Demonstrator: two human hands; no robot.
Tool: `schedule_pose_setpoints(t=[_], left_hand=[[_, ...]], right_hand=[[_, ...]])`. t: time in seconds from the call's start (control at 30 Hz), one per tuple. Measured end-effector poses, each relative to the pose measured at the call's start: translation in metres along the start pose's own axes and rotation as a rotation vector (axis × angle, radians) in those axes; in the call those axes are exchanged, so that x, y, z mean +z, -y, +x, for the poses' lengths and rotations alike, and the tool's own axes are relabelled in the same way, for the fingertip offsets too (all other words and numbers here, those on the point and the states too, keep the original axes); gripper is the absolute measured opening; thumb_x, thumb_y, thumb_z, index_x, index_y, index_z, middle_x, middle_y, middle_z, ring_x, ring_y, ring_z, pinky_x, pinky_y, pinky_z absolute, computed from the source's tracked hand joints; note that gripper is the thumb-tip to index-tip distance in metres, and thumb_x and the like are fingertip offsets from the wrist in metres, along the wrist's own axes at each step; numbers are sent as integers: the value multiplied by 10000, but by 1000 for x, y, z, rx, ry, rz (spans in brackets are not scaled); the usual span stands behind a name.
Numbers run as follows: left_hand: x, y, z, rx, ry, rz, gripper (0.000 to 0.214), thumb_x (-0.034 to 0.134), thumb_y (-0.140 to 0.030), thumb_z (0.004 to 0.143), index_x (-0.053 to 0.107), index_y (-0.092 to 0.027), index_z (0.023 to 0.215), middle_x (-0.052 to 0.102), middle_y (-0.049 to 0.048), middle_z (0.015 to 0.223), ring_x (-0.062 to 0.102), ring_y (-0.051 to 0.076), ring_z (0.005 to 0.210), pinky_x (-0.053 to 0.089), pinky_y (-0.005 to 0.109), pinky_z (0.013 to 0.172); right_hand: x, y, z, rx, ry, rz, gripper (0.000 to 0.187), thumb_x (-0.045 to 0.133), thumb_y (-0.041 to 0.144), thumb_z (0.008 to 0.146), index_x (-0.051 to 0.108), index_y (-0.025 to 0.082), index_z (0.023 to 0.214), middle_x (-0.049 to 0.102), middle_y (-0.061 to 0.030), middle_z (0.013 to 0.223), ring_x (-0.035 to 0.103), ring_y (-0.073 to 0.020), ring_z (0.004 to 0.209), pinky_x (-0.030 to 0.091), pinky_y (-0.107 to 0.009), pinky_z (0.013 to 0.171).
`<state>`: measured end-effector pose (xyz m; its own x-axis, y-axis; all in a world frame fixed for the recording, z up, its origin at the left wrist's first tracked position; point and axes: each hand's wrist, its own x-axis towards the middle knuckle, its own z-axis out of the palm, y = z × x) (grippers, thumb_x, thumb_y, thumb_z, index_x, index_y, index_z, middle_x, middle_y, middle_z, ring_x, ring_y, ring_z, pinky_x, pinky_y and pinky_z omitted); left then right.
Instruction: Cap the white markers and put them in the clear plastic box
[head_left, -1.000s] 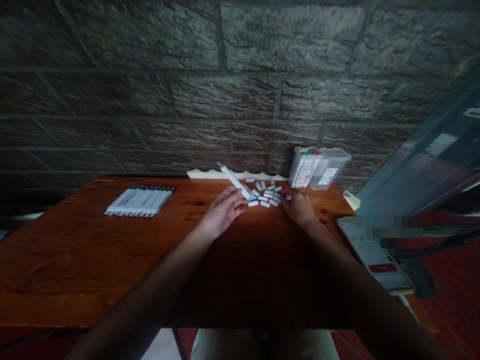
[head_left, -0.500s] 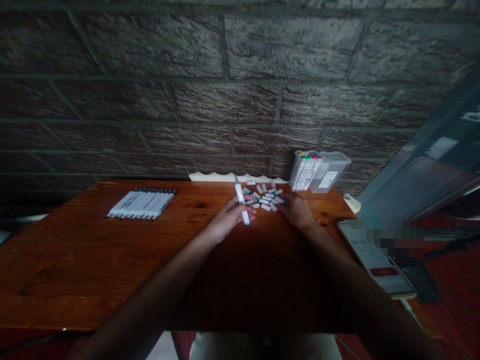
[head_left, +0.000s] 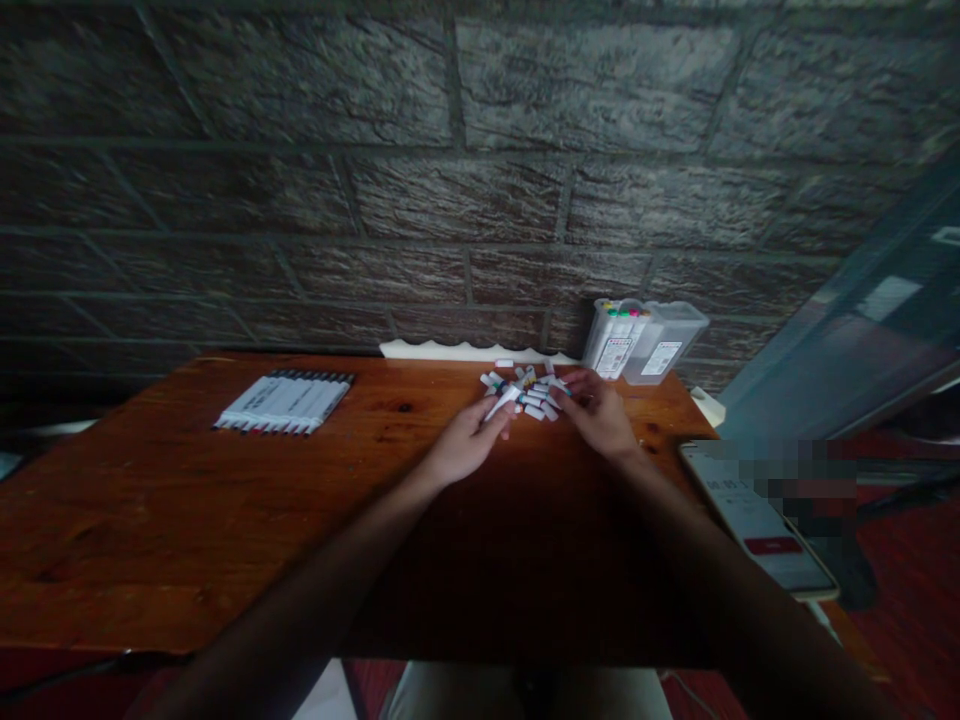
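My left hand (head_left: 466, 440) is closed around a white marker (head_left: 502, 403), which slants up and to the right over a loose pile of white marker caps (head_left: 534, 411) with coloured ends. At the pile's right side, my right hand (head_left: 600, 412) has its thumb and fingers pinched on a white marker cap (head_left: 556, 384). Further left on the wooden table (head_left: 225, 530), several white markers (head_left: 289, 402) lie side by side in a neat row, dark tips at the far end.
Behind the right hand stand a clear case (head_left: 616, 345) with colour-capped markers and a second clear case (head_left: 664, 348). A phone (head_left: 757, 520) lies at the table's right edge. A wavy white strip (head_left: 435, 351) runs along the brick wall (head_left: 300, 200).
The marker in my left hand has tipped from nearly upright to slanting toward the pile. My right hand has pinched a cap and shifted slightly.
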<state>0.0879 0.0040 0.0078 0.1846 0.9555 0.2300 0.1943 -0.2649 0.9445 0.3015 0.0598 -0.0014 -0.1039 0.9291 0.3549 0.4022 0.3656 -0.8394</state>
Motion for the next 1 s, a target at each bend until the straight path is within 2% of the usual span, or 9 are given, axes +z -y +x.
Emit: schedule_pose_setpoints(t=[0.1,0.27,0.37,0.5,0.6,0.73,0.83,0.93,1.0], left_hand=[[-2,-3,-3,94,-55,203,260,548,-421,888,644,-190,818,592,7,684,520,135,623,392,226,605],[-4,-8,-6,169,-58,373,198,546,-371,900,678,-227,925,666,31,805,571,164,676,395,246,670],[-4,-7,-6,189,-39,422,206,527,-364,911,682,-242,967,674,34,818,585,175,686,397,252,686],[-5,0,-5,193,-15,467,190,562,-365,890,689,-245,964,680,38,817,595,183,684,404,254,685],[-6,3,-6,231,-16,560,220,524,-320,910,669,-250,1060,701,56,966,633,203,812,430,276,759],[-5,0,-8,265,-9,703,293,515,-350,916,627,-261,1171,699,72,1063,647,236,910,445,310,810],[-5,-6,-9,251,0,760,301,487,-406,929,632,-245,1137,703,81,1018,649,246,904,445,312,791],[-5,-8,-8,257,-2,770,290,448,-404,948,656,-238,1063,699,85,1009,646,243,921,441,313,811],[-5,-6,-8,264,21,758,276,476,-414,935,665,-240,1037,700,81,995,644,241,918,443,317,831]], right_hand=[[-1,10,0,32,-3,256,386,643,510,764,613,171,945,677,-42,815,598,-149,683,457,-266,622],[-3,23,-3,92,11,410,362,629,519,769,607,201,941,638,-1,748,503,-117,560,390,-244,516],[-2,27,-6,67,39,403,345,634,511,777,619,206,938,629,6,749,490,-108,550,383,-241,507],[2,31,-11,13,162,365,343,661,493,771,660,195,940,642,8,743,485,-98,551,371,-233,502],[6,31,-14,-16,227,347,328,687,462,762,700,199,957,673,-1,775,493,-96,556,374,-230,497],[10,29,-18,-38,226,345,315,705,446,751,738,211,958,714,-19,824,573,-125,640,445,-254,580],[10,31,-19,-52,229,367,319,710,445,750,748,209,961,710,-7,771,593,-133,664,471,-277,657],[9,35,-18,-73,230,346,292,664,473,790,757,204,851,699,0,744,599,-139,708,466,-284,712],[9,38,-17,-38,176,337,361,598,521,829,742,195,771,676,0,712,588,-134,696,455,-274,697]])
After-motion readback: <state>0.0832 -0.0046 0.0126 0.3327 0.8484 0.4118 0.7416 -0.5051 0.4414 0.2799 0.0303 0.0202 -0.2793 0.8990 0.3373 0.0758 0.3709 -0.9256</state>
